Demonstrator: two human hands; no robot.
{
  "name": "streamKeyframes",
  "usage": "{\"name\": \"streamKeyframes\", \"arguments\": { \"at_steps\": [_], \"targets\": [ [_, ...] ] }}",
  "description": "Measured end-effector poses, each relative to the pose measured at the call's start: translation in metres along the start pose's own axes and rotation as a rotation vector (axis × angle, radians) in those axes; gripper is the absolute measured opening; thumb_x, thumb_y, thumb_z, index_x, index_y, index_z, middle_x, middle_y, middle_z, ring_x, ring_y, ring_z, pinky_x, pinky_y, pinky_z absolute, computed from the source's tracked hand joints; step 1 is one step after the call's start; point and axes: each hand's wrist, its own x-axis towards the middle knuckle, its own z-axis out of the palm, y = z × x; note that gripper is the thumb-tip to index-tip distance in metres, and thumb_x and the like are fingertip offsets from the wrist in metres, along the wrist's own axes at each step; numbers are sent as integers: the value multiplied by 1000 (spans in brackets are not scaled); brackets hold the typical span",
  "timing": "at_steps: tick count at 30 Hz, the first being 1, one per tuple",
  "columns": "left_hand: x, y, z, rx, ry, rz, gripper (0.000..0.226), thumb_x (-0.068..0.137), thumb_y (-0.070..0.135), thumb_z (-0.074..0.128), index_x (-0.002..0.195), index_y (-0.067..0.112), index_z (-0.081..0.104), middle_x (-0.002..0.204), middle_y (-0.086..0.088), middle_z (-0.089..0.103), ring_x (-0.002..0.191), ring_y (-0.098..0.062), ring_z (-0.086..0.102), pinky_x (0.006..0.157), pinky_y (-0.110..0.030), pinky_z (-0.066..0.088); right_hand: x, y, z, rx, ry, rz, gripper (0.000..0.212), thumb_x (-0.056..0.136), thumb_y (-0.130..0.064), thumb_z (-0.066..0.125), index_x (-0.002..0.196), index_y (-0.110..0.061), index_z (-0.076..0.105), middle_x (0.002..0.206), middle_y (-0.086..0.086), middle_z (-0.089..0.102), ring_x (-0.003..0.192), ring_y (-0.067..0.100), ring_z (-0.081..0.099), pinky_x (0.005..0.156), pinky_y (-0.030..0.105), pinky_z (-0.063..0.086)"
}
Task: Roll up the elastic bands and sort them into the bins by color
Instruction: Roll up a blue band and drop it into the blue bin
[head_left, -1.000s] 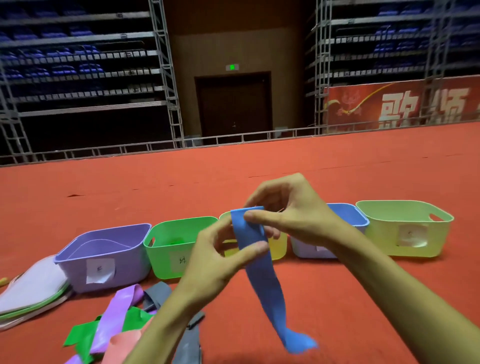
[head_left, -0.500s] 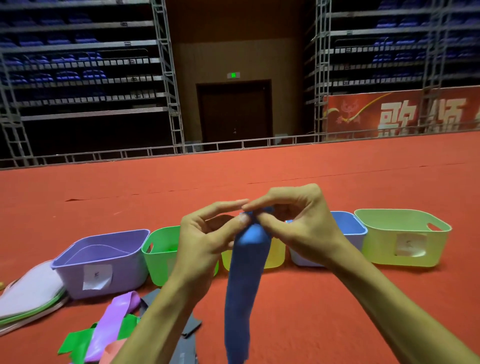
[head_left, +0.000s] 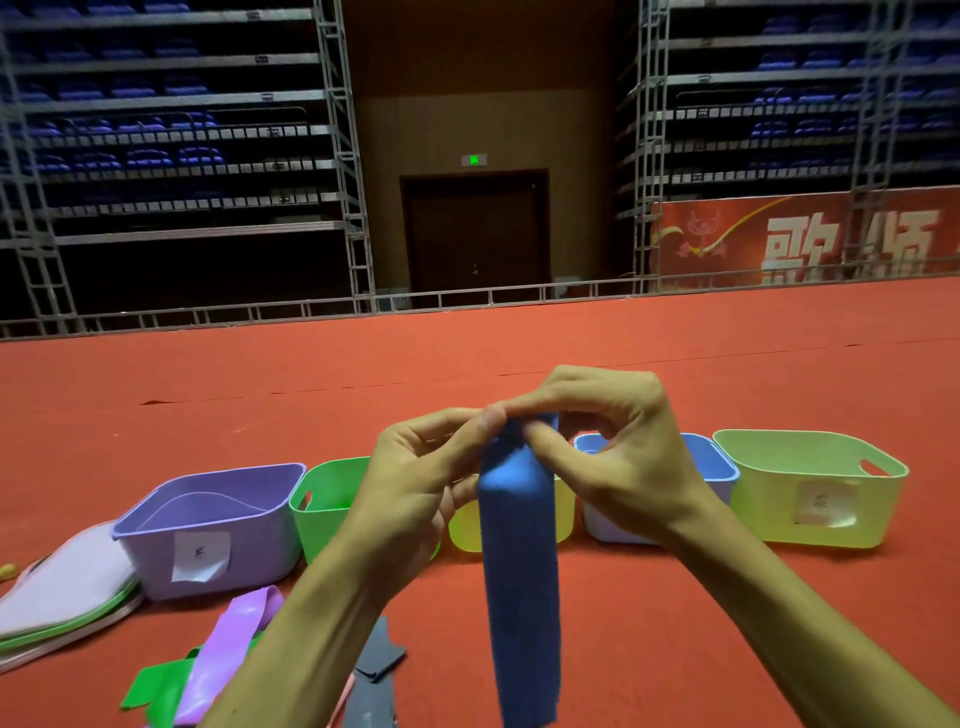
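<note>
Fingers of both hands pinch the top edge of the blue elastic band (head_left: 519, 571): left hand (head_left: 415, 483) thumb and forefinger on its left corner, right hand (head_left: 618, 457) thumb and forefinger on the right, closed narrow on the material. Band hangs straight down, held above the red floor (head_left: 675, 597), lower end out of frame. Roll looks barely started; at most the first fold at the top, can't tell more.

Progress, my read: early. Purple band (head_left: 228, 649), green band (head_left: 156, 686), grey band (head_left: 379, 660) and a pink one (head_left: 345, 696) lie unrolled near my left forearm. Something green shows in the green bin (head_left: 322, 499); purple bin (head_left: 208, 519) holds at most a thin loop. Other bins' insides are hidden.

Target is the blue bin (head_left: 711, 462), just behind my right hand, between yellow bin (head_left: 566, 514) and the pale green bin (head_left: 810, 488). Bins sit nearly rim to rim, so the drop must be centred. Floor in front is open on the right; loose pile crowds the left.
</note>
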Motion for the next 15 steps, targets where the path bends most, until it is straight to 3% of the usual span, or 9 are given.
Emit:
{"name": "streamKeyframes", "arguments": {
  "at_steps": [4, 7, 9, 12, 15],
  "targets": [
    [-3, 0, -1, -7, -16, 10, 30, 75, 25, 74, 96, 5, 80, 104, -19, 76, 95, -21, 74, 83, -28, 61, -5, -3, -6, 19, -21, 21, 32, 83, 1, 62, 102, -16, 81, 79, 0, 69, 71, 15, 64, 63, 22, 49],
    [-4, 0, 0, -11, 11, -2, 33, 71, 27, 76, 95, 5, 80, 101, -19, 76, 88, -22, 72, 75, -27, 60, -10, -6, -8, 145, 2, 144, 32, 88, -20, 63, 117, -20, 77, 84, 10, 70, 74, 27, 63, 64, 37, 52],
    [-4, 0, 0, 16, 19, 6, 34, 70, 28, 77, 96, 5, 80, 104, -20, 76, 90, -23, 73, 74, -28, 60, -9, -7, -3, 241, 53, 250, 27, 88, -32, 68, 106, -15, 76, 79, 6, 71, 71, 23, 65, 62, 40, 54],
    [-3, 2, 2, 64, 28, 42, 26, 77, 23, 74, 95, 7, 81, 105, -18, 77, 93, -25, 74, 74, -30, 62, -8, -5, 6, 303, 120, 324, 16, 91, -19, 77, 82, -6, 75, 69, -1, 72, 64, 10, 65, 57, 26, 52],
    [-3, 3, 3, 137, 61, 98, 26, 79, 20, 73, 98, 3, 79, 102, -18, 78, 94, -27, 75, 72, -31, 61, -8, -1, 8, 349, 164, 347, 10, 90, -3, 73, 80, 1, 75, 69, 2, 74, 63, 9, 67, 57, 21, 53]
  ]
}}
